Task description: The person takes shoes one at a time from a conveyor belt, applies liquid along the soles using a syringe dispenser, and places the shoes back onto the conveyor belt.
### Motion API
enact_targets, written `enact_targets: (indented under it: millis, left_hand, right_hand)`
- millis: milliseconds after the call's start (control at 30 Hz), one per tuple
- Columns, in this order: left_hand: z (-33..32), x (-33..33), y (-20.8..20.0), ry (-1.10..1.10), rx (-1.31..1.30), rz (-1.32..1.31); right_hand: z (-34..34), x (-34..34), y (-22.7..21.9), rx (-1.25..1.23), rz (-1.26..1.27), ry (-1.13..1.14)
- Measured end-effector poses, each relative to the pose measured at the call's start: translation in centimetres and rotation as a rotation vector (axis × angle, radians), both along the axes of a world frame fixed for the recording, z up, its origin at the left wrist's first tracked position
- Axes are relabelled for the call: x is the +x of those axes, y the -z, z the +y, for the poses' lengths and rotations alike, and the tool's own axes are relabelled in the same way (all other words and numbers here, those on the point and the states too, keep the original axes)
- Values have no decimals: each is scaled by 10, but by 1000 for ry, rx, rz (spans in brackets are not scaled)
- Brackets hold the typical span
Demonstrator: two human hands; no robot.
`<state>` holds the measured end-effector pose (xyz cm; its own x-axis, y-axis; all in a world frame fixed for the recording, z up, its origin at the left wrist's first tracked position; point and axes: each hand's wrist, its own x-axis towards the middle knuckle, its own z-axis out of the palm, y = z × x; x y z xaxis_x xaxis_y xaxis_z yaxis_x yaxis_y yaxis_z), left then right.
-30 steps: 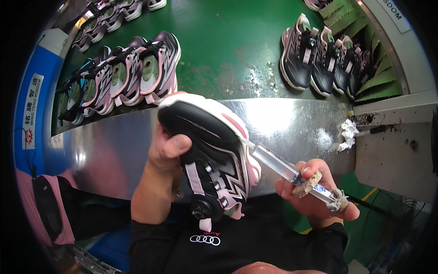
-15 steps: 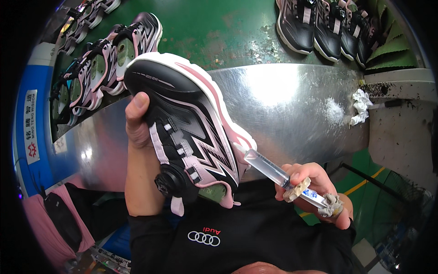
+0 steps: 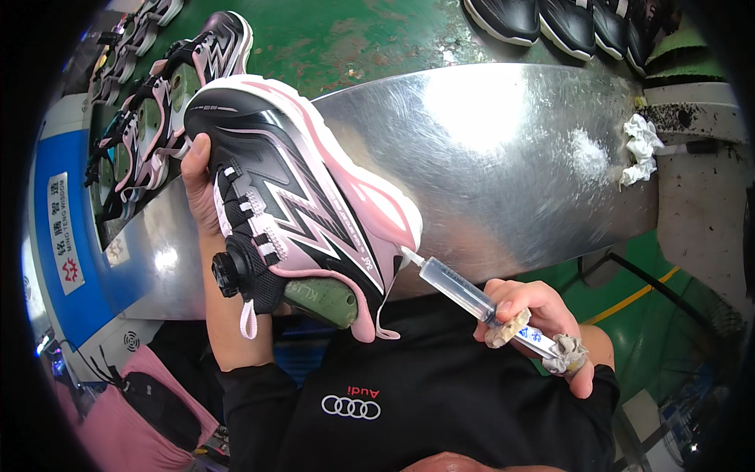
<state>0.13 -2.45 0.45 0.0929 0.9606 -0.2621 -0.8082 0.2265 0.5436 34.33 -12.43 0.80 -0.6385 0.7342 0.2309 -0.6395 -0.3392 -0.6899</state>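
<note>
Pink, black and white sneaker is held up over the near edge of the silver metal worktop, toe far left, heel near right. Its forefoot is gripped by the left hand, thumb on the near side, other fingers mostly hidden behind; held this way, presumably, so the side and sole edge are turned up and the heel is left free. Clear plastic syringe is held by the right hand, fingers closed round the rear of the barrel, thumb by the plunger end, likely so it can be pushed while aimed. White nozzle is set at the heel, where upper meets sole; contact cannot be told for certain. Plunger end is wrapped in grey wadding, perhaps for padding. Crumpled white tissue is placed at the right end of the worktop, probably within reach for wiping. Black shoes with white soles are lined up far right, pink and black shoes far left, apparently grouped to leave the middle free.
</note>
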Motion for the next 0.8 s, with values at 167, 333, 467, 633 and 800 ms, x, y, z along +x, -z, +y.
enact_targets:
  millis: [167,333,467,633,800]
  left_hand:
    - [-7,7,-9,-74,-92,217]
    - [-32,-32,-6,-72,-195,379]
    - [-63,-73,5,-44,-226,588]
    - [-104,-84,2,-62,-368,705]
    - [-164,-79,-6,14,-203,430]
  right_hand:
    - [6,1,12,26,35,2]
    - [6,-6,18,-13,67,29]
    - [8,-7,27,53,28,25]
    - [4,-18,32,45,-30,24]
    - [5,-24,31,190,-118,44]
